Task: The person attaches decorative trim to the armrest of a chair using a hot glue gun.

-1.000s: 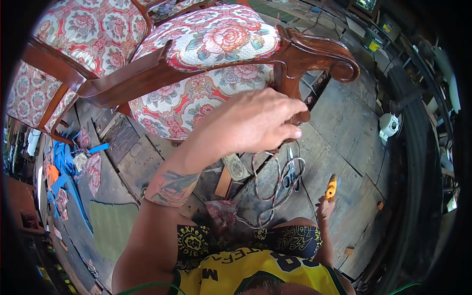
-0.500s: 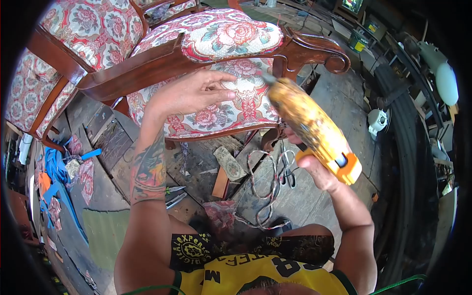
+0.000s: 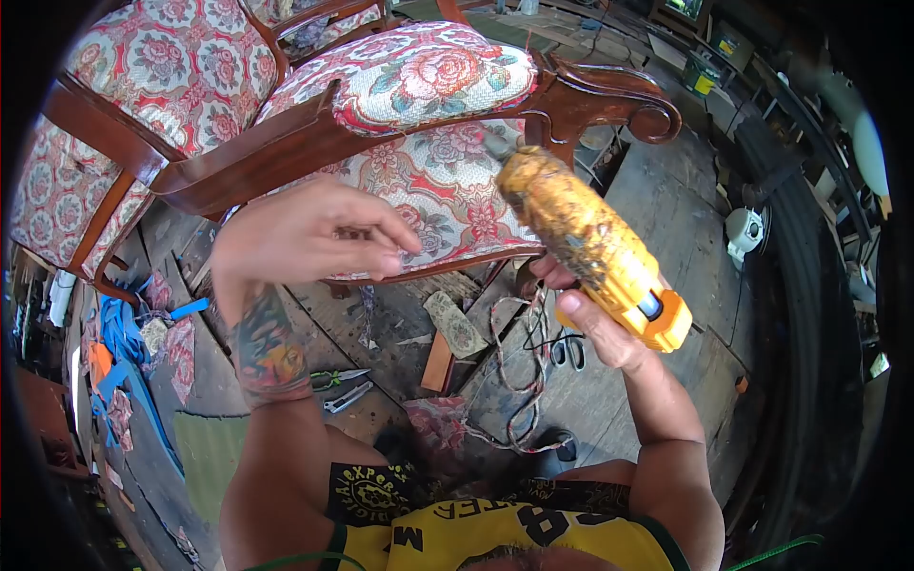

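A worn, stained yellow glue gun [image 3: 590, 233] is gripped by my right hand [image 3: 600, 328], whose fingers wrap its handle. Its nozzle [image 3: 497, 146] points up and left, close to the chair's wooden frame. My left hand [image 3: 305, 228] hovers over the chair's lower left side, thumb and forefinger apart, with nothing visible between them. Ahead stands the carved wooden armchair, with a floral armrest pad [image 3: 438, 81] and a floral seat [image 3: 447, 195]. The handle of the glue gun is mostly hidden behind its body and my fingers.
On the plank floor lie a twisted fabric-covered cord [image 3: 519, 419], scissors [image 3: 568, 352], green-handled pliers [image 3: 338, 378], a utility knife [image 3: 348, 397] and a wood block [image 3: 438, 364]. Blue straps [image 3: 119, 328] and fabric scraps are at left. A second floral chair [image 3: 176, 76] stands behind.
My left hand has moved down and left, away from the armrest. The glue gun in my right hand has shifted slightly left. The view has tilted a little.
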Demonstrator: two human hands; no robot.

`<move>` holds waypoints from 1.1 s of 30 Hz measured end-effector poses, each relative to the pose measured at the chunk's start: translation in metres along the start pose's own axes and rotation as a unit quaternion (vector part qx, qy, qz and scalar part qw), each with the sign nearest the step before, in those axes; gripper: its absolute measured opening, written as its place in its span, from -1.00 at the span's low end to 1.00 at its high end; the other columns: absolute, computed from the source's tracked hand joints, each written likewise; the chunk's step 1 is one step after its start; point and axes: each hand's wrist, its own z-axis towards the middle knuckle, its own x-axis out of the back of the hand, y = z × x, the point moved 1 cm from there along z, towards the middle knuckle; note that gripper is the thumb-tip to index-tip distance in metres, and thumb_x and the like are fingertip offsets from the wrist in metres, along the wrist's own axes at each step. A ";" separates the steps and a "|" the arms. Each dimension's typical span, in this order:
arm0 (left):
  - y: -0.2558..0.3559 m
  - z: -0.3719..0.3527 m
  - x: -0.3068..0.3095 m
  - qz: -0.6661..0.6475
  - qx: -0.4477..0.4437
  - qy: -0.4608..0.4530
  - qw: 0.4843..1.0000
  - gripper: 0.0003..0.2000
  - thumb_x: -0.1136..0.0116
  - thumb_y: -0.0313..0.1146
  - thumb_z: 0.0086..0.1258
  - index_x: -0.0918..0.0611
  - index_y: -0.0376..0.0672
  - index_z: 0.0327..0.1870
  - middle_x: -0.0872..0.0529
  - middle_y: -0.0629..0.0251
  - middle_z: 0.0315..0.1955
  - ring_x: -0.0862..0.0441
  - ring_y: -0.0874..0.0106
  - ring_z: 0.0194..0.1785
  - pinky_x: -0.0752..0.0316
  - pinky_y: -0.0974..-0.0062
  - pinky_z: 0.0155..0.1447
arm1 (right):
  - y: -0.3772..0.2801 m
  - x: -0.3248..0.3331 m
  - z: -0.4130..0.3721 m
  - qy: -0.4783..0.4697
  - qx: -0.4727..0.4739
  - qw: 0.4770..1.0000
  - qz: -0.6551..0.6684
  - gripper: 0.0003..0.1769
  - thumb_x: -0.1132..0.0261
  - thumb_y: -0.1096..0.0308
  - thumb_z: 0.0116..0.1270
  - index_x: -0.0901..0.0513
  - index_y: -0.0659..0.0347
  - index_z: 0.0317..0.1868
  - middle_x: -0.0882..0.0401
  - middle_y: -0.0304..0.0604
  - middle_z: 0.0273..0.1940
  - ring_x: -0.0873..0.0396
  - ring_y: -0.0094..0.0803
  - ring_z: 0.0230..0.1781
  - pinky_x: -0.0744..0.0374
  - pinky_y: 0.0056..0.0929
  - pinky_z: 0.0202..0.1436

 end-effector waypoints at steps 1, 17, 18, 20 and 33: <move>0.018 -0.016 -0.003 -0.014 -0.101 0.129 0.986 -0.50 -0.42 -0.29 0.44 -0.58 -0.42 0.29 -0.81 0.18 -0.22 -0.79 0.41 -0.17 -0.69 0.45 -0.01 | 0.001 -0.002 -0.007 0.064 -0.093 0.982 0.148 -0.68 -0.51 0.42 0.29 -0.76 0.25 0.05 -0.85 -0.15 -0.16 -0.80 -0.39 -0.12 -0.72 -0.36 0.05; 0.069 -0.118 -0.018 0.238 -0.543 0.433 0.679 -0.36 -0.02 0.28 0.56 -0.50 0.00 0.44 -0.58 0.35 0.33 -0.51 0.27 0.30 -0.49 0.11 0.20 | 0.010 -0.019 -0.002 -0.010 -0.128 0.979 0.156 -0.70 -0.34 0.25 0.48 -0.61 0.35 0.00 -0.67 0.04 0.00 -0.61 -0.23 0.09 -0.54 -0.20 0.24; 0.070 -0.117 -0.021 0.242 -0.538 0.448 0.672 -0.36 -0.03 0.28 0.55 -0.51 -0.01 0.41 -0.59 0.35 0.32 -0.51 0.28 0.30 -0.47 0.11 0.20 | 0.013 -0.018 -0.002 -0.013 -0.133 0.977 0.164 -0.69 -0.35 0.24 0.49 -0.62 0.35 0.00 -0.67 0.03 -0.01 -0.62 -0.23 0.08 -0.55 -0.21 0.23; 0.072 -0.114 -0.027 0.249 -0.527 0.478 0.657 -0.36 -0.04 0.30 0.55 -0.55 -0.04 0.37 -0.62 0.35 0.29 -0.51 0.30 0.28 -0.43 0.10 0.20 | 0.021 -0.020 0.001 -0.002 -0.124 0.975 0.185 -0.69 -0.35 0.23 0.50 -0.63 0.35 0.01 -0.68 0.00 -0.04 -0.63 -0.24 0.08 -0.57 -0.22 0.22; 0.045 0.009 -0.062 0.032 -0.513 0.576 0.636 -0.52 0.19 0.09 0.74 -0.58 -0.14 0.21 -0.70 0.30 -0.11 -0.62 0.27 -0.05 -0.51 0.21 0.03 | 0.033 -0.015 0.000 0.030 -0.047 0.975 0.216 -0.62 -0.54 0.36 0.38 -0.69 0.31 0.13 -0.77 -0.17 -0.10 -0.69 -0.41 -0.06 -0.64 -0.34 0.08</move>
